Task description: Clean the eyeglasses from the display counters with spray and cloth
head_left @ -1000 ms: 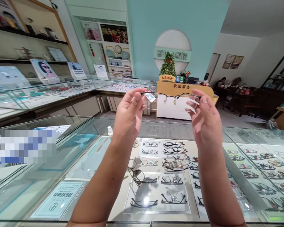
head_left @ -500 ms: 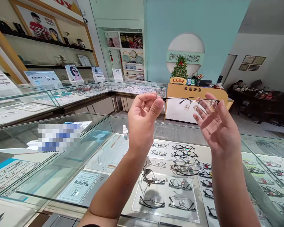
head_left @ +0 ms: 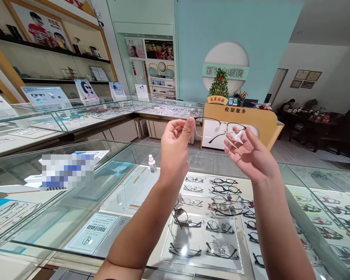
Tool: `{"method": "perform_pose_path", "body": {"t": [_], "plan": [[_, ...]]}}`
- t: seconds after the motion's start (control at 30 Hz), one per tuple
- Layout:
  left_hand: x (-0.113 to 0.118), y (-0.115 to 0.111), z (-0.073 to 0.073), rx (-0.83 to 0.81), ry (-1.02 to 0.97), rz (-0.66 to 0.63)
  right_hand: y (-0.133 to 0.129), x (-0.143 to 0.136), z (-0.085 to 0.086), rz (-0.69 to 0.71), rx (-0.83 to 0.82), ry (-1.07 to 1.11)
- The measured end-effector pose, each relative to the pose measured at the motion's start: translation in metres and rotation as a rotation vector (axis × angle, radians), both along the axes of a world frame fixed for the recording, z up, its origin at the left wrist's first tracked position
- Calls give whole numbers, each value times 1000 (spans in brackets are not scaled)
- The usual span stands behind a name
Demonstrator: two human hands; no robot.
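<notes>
My left hand [head_left: 177, 146] pinches one end of a thin-rimmed pair of glasses [head_left: 221, 123] between thumb and fingers. The glasses hang in the air above the glass display case, with a dark temple slanting below the lenses. At their other end is my right hand [head_left: 249, 153], palm partly up, with its fingertips behind and beside the right lens. Something white and thin shows by those fingers; whether it is a cloth or glare I cannot make out.
Below lies a glass case [head_left: 140, 233] with rows of frames [head_left: 221, 227]. A small white bottle [head_left: 152, 164] stands left of my left forearm. A wooden counter [head_left: 268, 124] with a plant is ahead; a person sits far right.
The glasses have moved left and tilted, their right end lower. My right hand has shifted left, closer to my left hand. The view has turned slightly.
</notes>
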State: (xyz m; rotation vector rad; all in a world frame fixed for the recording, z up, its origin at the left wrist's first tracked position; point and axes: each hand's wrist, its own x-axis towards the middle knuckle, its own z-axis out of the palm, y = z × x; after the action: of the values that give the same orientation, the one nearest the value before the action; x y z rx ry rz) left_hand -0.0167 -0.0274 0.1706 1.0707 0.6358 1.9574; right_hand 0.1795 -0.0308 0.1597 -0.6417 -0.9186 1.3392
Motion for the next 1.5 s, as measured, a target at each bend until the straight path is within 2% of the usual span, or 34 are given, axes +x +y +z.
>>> {"method": "perform_pose_path", "body": {"t": [0.13, 0.27, 0.63, 1.1, 1.37, 1.5], "plan": [[1, 18, -7, -116, 16, -30, 11, 0, -7, -23, -67, 27], [2, 24, -11, -143, 25, -56, 11, -1, -6, -70, -90, 42], [9, 34, -10, 52, -103, -172, -9, -8, 4, -253, 156, 63], [8, 27, -10, 52, -77, -223, -20, -8, 5, -284, 184, -42], [11, 31, -12, -40, -73, -359, -30, -8, 4, -360, 206, -41], [12, 32, -14, -68, -69, -367, -26, -8, 5, -347, 176, -40]]}}
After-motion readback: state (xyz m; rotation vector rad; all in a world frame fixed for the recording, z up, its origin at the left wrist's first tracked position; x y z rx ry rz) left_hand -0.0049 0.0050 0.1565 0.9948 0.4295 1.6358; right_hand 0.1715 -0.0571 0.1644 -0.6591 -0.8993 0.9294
